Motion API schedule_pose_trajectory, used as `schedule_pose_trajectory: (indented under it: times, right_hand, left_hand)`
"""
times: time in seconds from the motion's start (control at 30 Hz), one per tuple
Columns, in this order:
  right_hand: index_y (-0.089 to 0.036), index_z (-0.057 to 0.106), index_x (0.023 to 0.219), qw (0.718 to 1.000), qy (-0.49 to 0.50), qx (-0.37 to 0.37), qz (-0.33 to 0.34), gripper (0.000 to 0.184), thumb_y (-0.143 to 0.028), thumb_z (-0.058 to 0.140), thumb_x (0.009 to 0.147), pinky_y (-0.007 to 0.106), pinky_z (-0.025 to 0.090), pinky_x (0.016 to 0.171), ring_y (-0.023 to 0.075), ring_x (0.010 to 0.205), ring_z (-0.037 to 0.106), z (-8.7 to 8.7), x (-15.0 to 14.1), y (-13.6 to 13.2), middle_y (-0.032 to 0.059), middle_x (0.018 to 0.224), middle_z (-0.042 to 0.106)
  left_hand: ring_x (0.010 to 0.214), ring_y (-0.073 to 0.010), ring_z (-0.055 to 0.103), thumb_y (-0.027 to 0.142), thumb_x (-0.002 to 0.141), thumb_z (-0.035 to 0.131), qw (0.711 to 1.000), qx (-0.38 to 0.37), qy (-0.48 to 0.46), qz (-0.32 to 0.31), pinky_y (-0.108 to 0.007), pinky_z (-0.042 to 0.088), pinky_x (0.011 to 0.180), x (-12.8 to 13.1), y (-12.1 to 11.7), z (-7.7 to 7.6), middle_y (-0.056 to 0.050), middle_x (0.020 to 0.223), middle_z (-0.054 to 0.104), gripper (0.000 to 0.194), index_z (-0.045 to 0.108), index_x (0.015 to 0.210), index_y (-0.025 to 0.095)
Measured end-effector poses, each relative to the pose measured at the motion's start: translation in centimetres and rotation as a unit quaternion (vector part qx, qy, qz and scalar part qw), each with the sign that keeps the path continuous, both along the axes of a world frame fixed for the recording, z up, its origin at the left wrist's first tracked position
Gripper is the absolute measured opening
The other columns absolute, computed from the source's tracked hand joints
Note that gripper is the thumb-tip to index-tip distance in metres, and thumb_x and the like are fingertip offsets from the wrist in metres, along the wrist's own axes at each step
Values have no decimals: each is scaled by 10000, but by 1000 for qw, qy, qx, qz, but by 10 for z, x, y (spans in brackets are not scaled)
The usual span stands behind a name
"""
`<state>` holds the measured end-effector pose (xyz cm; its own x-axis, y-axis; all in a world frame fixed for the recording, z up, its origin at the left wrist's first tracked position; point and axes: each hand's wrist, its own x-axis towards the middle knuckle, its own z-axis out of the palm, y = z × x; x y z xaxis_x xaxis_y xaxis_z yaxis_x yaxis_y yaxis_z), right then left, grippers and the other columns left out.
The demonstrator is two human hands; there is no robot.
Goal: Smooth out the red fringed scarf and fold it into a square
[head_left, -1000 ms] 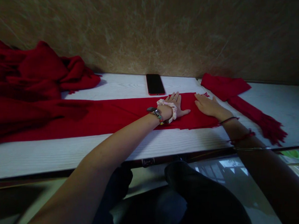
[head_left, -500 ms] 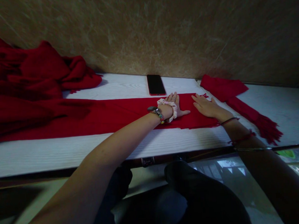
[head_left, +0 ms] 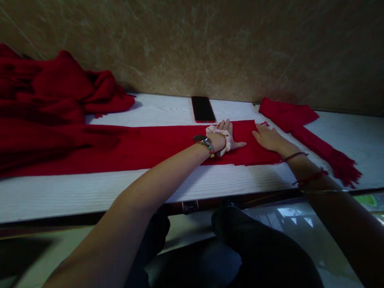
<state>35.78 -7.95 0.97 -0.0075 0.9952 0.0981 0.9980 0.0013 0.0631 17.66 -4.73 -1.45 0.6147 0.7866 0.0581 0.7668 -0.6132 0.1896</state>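
Observation:
A long red scarf [head_left: 160,147] lies stretched flat along the white tabletop, with a fringe at its right end. My left hand [head_left: 227,136] rests on it with fingers spread and thumb out, a pale scrunchie and a watch around the wrist. Farther right, my right hand [head_left: 268,138] lies palm down near the fringed end, its fingers laid out flat on the cloth. At the left, the scarf runs into a rumpled heap of red cloth [head_left: 58,82].
Behind the scarf lies a dark phone [head_left: 203,109] with a red edge. A folded red fringed cloth [head_left: 322,144] sits at the right, beyond a seam in the white table [head_left: 86,195]. A brown marbled wall [head_left: 187,42] rises along the back.
My right hand has slid slightly right and its fingers have drawn closer together. My left hand stays spread on the scarf. The whole view has shifted a little.

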Motion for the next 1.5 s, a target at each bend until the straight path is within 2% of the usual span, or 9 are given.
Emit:
schedule_pose_trajectory:
  times: [0.1, 0.23, 0.37, 0.5, 0.7, 0.97, 1.1, 1.3, 1.5]
  right_hand:
    - [-28, 390, 1263, 996, 1, 75, 51, 489, -259, 283, 845, 545, 261, 989, 304, 1266, 286, 4, 1, -6, 204, 1349, 364]
    - [-66, 384, 1284, 987, 49, 20, 152, 493, -278, 259, 856, 396, 272, 1038, 214, 1264, 311, -6, -9, -17, 149, 1356, 378]
    - [-36, 375, 1277, 995, 35, 1, 92, 507, -296, 255, 859, 453, 282, 1019, 251, 1264, 307, -12, 0, -19, 186, 1357, 361]
    - [-27, 407, 1246, 997, -12, 58, 48, 476, -251, 275, 848, 559, 284, 970, 315, 1240, 332, -2, 8, -21, 209, 1308, 420]
    - [-99, 417, 1262, 980, 72, 40, 179, 456, -232, 273, 851, 405, 306, 1026, 203, 1241, 355, -7, -14, -39, 130, 1318, 436]
    - [-32, 443, 1216, 994, 40, 65, 72, 457, -213, 291, 826, 464, 328, 991, 273, 1203, 401, 1, 7, -34, 202, 1259, 477]
    - [-37, 387, 1270, 989, 54, 65, 123, 480, -244, 273, 852, 406, 277, 1037, 234, 1266, 307, 3, -14, -43, 173, 1347, 383]
    - [-55, 388, 1272, 989, 72, 34, 125, 489, -286, 264, 860, 440, 288, 1024, 240, 1257, 322, -14, -5, -54, 175, 1331, 405]
    - [-68, 385, 1279, 991, 49, 95, 82, 486, -285, 267, 861, 497, 262, 1018, 269, 1270, 291, 5, 0, -45, 169, 1346, 386]
  left_hand:
    - [1324, -270, 82, 622, 739, 371, 999, -20, 28, 1, -348, 117, 1079, 4, 4, 3, -164, 1447, 95, 920, 139, 1372, -3]
    - [1329, -233, 57, 514, 806, 344, 999, -22, 38, -9, -303, 90, 1080, -1, 2, 6, -129, 1456, 64, 786, 139, 1374, 11]
    - [1331, -209, 59, 429, 856, 271, 1000, -13, 23, -1, -313, 92, 1080, -5, -5, 11, -72, 1462, 75, 645, 147, 1384, 80]
    - [1327, -242, 90, 601, 778, 322, 999, -21, 22, 16, -346, 123, 1077, 1, -5, 11, -133, 1449, 115, 837, 159, 1376, 38]
    - [1330, -218, 72, 456, 843, 325, 999, 9, 30, -9, -304, 97, 1081, -1, 4, -2, -118, 1455, 86, 711, 150, 1377, 21]
    - [1328, -228, 86, 637, 768, 313, 999, -24, 28, 29, -322, 129, 1078, 2, -7, 16, -97, 1458, 103, 865, 134, 1386, 58]
    - [1331, -218, 61, 611, 769, 345, 998, -47, 37, 18, -295, 95, 1081, -1, -12, 24, -125, 1457, 73, 875, 133, 1378, 20]
    - [1332, -211, 46, 539, 805, 321, 999, -45, 21, 2, -297, 75, 1082, -7, -14, 23, -111, 1458, 61, 790, 121, 1382, 37]
    - [1331, -250, 38, 659, 749, 320, 999, -41, 2, 19, -338, 85, 1083, 3, -7, 15, -147, 1454, 52, 929, 117, 1378, 7]
